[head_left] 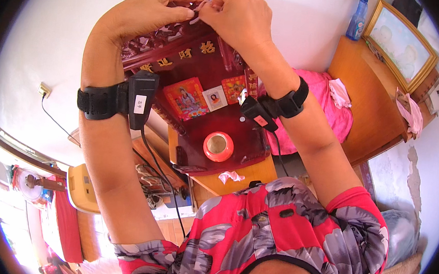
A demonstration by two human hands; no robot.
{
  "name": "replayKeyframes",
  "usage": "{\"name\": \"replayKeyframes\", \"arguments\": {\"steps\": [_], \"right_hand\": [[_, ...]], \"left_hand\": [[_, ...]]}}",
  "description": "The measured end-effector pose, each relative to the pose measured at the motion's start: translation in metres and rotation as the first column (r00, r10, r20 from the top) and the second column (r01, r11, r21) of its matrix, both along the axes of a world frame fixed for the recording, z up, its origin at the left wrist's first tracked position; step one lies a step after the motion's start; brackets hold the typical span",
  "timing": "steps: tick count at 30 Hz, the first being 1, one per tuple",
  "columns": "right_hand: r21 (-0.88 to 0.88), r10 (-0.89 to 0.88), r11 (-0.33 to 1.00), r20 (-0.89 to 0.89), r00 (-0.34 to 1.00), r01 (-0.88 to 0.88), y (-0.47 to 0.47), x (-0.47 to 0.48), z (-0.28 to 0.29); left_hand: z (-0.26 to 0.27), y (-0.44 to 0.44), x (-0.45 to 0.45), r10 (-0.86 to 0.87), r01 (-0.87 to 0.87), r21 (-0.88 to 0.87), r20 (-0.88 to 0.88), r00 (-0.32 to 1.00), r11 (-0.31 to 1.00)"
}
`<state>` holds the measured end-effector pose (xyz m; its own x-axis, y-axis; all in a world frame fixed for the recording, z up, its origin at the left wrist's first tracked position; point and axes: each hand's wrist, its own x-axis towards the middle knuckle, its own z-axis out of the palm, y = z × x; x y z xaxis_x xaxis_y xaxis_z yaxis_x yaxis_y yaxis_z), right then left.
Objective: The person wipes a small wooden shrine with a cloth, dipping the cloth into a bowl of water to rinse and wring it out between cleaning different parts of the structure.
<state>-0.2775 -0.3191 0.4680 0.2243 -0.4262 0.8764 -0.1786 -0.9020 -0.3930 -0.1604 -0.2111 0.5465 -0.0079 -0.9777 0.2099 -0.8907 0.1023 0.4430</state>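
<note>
Before me stands a dark red carved wooden shrine (205,69) with gold raised characters. At its top, my right hand (241,18) pinches a thin pink cloth (195,19) against the openwork carving (151,42). My left hand (152,12) is beside it, thumb and fingers about the crest. Whether the left hand grips the wood or the cloth is hidden. Inside the shrine, a red picture card (186,98), a small portrait card (214,98) and another red card (233,88) lean at the back. A round orange-red pot (218,147) sits on the shrine's base.
A folded pink cloth (231,177) lies on the wooden stand (253,177) below. To the right, a wooden cabinet (374,113) bears a gold-framed picture (401,46) and a blue bottle (357,18). Black cables (173,195) hang from my wrist devices (142,99). Pink fabric (316,121) fills the gap.
</note>
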Motion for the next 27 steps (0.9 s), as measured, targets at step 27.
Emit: {"name": "replayKeyframes", "arguments": {"steps": [27], "right_hand": [[0.087, 0.580, 0.739, -0.587, 0.565, -0.668, -0.084, -0.019, 0.077]], "left_hand": [[-0.032, -0.020, -0.027, 0.540, -0.389, -0.474, 0.236, 0.808, 0.790]]}}
